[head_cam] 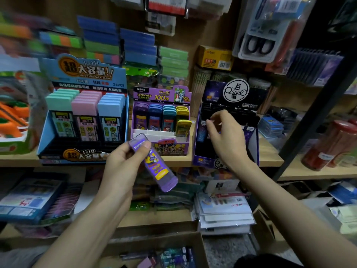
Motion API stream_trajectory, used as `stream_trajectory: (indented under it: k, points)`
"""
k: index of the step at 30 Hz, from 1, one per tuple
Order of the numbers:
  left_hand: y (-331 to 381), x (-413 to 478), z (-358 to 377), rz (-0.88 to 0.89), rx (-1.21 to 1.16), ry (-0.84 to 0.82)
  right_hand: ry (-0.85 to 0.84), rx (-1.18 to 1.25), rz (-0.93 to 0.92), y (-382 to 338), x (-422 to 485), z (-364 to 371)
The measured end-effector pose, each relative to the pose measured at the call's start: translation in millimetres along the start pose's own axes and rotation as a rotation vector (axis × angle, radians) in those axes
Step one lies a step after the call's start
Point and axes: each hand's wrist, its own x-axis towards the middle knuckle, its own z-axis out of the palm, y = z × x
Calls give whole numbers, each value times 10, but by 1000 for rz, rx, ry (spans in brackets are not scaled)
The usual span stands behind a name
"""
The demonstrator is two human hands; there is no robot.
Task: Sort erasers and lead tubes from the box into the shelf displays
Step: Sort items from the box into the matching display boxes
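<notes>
From the head view, the flat translucent purple plastic lead tube [154, 165] shows a cartoon print and a yellow label on its face and has rounded ends. It tilts with its upper end toward the shelf, in front of the pale wooden shelf edge [270, 151] and just below the purple cardboard display [162, 94] of purple, blue, teal and yellow tubes. The left hand [120, 165] grips its upper part, thumb across the front and fingers curled behind. The right hand [226, 138] reaches into the dark star-printed display box [231, 93] with fingertips bunched together; the box is too dark to tell whether they pinch anything. The brown cardboard box [201, 246] is cut off at the bottom edge, and its contents are blurred.
</notes>
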Motion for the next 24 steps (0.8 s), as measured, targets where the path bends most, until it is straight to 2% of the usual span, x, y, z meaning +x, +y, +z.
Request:
stream_trajectory:
  k: [1,3,5,6,11,12,14,16,19,22,24]
  points:
    - [-1,-2,14,2,2,-2,-65,52,-21,-61,-79,-37]
    - [-4,-2,35,-10,-20,8,-306,238,25,-177,-281,-131]
    - [-15,-4,57,-44,-67,43,-522,533,180,-276,-465,-246]
    - [-15,-11,80,-65,-102,57,-555,680,274,-304,-533,-287]
    - [-18,-100,274,-77,-216,-33,-283,967,469,-345,-674,-330]
    - [-25,-126,310,-47,-169,-76,-227,1002,508,-323,-658,-323]
    - [-81,-179,375,52,78,-163,-93,1023,553,-261,-590,-333]
    - [-160,-235,447,115,326,-255,8,943,496,-183,-516,-333]
    - [-283,-276,532,109,501,-367,-1,753,323,-135,-444,-338]
    - [-296,-205,588,148,505,-345,-160,767,287,-117,-370,-379]
    - [-250,-103,609,249,583,-330,-204,703,250,-71,-282,-425]
